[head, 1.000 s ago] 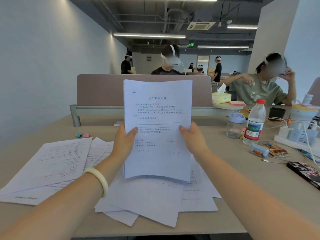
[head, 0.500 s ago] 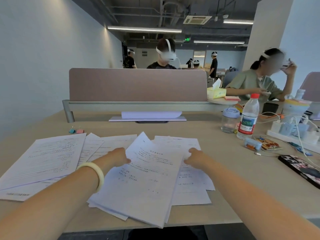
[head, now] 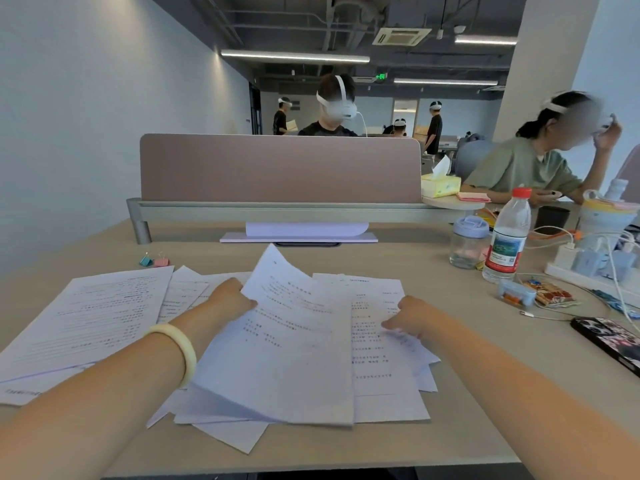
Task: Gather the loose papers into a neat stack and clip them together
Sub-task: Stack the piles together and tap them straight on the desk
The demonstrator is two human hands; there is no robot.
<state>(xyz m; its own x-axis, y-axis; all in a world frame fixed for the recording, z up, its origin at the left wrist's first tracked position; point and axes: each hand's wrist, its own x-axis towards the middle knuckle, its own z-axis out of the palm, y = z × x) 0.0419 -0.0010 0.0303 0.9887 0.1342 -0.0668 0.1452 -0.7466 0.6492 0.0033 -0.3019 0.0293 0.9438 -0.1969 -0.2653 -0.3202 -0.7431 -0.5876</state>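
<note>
A stack of printed white papers (head: 294, 344) lies tilted on the desk, its left side lifted. My left hand (head: 230, 299), with a pale bangle on the wrist, grips the stack's left edge. To the right of the stack, my right hand (head: 407, 318) presses curled fingers onto loose sheets (head: 384, 382) that spread out underneath. Another spread of loose papers (head: 90, 317) lies at the left. A teal and a pink binder clip (head: 154, 260) sit on the desk beyond that pile.
A desk divider (head: 280, 168) stands across the back, with people in headsets behind it. A water bottle (head: 507, 237), a jar (head: 467, 242), snacks, a power strip (head: 588, 268) with cables and a phone (head: 609, 341) fill the right side.
The stack, held upright in both hands a second ago, has come down onto the loose sheets. My right hand has left its edge and shifted onto the sheets at the right.
</note>
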